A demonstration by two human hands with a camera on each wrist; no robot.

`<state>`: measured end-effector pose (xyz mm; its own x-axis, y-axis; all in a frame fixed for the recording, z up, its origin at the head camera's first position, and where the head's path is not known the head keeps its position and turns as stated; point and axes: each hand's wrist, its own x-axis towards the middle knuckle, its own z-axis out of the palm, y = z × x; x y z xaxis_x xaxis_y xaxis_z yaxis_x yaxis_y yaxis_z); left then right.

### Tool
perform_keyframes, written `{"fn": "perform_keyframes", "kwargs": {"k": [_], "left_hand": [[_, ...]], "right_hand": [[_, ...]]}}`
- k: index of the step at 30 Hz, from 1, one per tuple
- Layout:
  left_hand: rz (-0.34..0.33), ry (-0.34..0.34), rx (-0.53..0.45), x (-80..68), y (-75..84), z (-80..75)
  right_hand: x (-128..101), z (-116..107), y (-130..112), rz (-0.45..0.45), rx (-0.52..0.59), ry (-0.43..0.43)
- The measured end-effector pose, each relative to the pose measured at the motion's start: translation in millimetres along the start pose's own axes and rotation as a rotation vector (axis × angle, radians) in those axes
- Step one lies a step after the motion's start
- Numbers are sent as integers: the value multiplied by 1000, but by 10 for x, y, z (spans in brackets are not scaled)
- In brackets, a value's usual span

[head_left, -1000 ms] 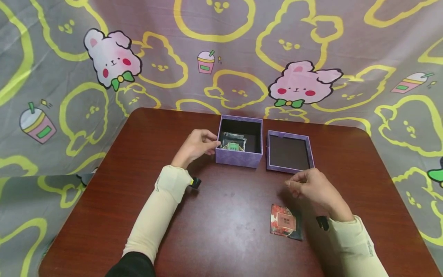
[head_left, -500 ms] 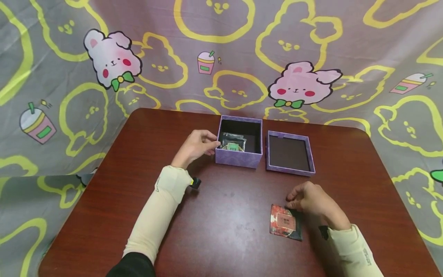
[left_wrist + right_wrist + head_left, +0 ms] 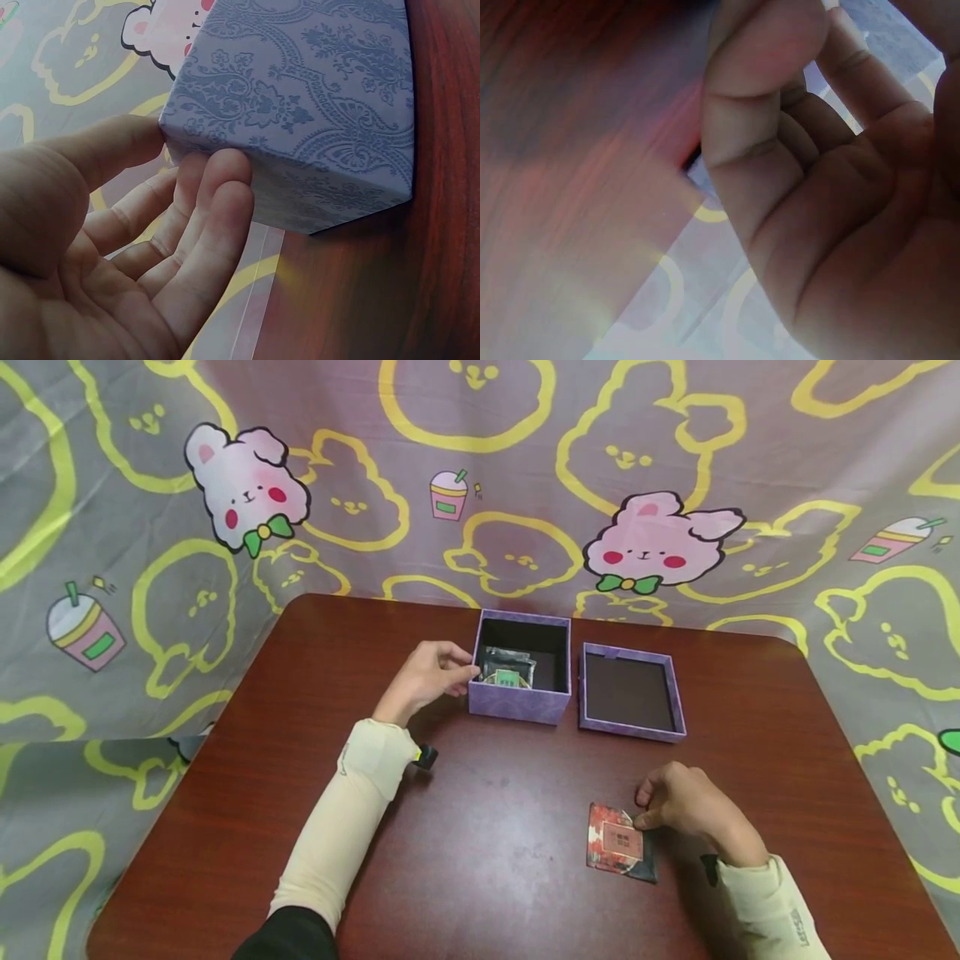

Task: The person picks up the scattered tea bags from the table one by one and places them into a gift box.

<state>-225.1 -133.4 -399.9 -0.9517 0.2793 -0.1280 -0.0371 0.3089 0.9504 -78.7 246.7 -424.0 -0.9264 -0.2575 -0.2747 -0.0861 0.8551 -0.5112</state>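
Observation:
The left hand point(image 3: 429, 677) is at the left wall of an open purple patterned box point(image 3: 517, 703), its thumb at the rim and fingertips against the outer side, gripping that edge. Inside, dark flat sachets point(image 3: 510, 670) lie, the top one with a green label. Lower right on the table is a flat square sachet point(image 3: 618, 843), printed red and dark. The right hand point(image 3: 693, 806) hovers over its upper right corner, thumb tip overlapping it in the head view. The index finger is bent and apart from the thumb, with nothing between them.
Right of the box lies its purple lid point(image 3: 630, 693), inner dark side up. All stand on a reddish-brown wooden table point(image 3: 480, 843). A patterned cloth point(image 3: 517, 468) with rabbits hangs close behind the table's far edge.
The right hand has come down from near the lid's front edge to the sachet's upper right corner, its fingers parting. The left hand stays on the box, and the sachet lies where it was.

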Motion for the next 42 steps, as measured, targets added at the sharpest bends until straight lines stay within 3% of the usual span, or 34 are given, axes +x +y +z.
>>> {"fn": "perform_keyframes", "kwargs": {"k": [13, 22, 28, 36, 42], "left_hand": [[-5, 12, -2, -27, 28, -40], [0, 19, 7, -34, -20, -34], [12, 13, -7, -22, -20, -11], [11, 8, 3, -13, -13, 5], [14, 9, -1, -4, -24, 11]], "right_hand": [[8, 104, -69, -106, -83, 24], [-36, 163, -76, -252, -183, 7], [-62, 105, -104, -222, -88, 56], [-30, 52, -109, -249, -37, 179], [16, 3, -111, -186, 58, 233]]}}
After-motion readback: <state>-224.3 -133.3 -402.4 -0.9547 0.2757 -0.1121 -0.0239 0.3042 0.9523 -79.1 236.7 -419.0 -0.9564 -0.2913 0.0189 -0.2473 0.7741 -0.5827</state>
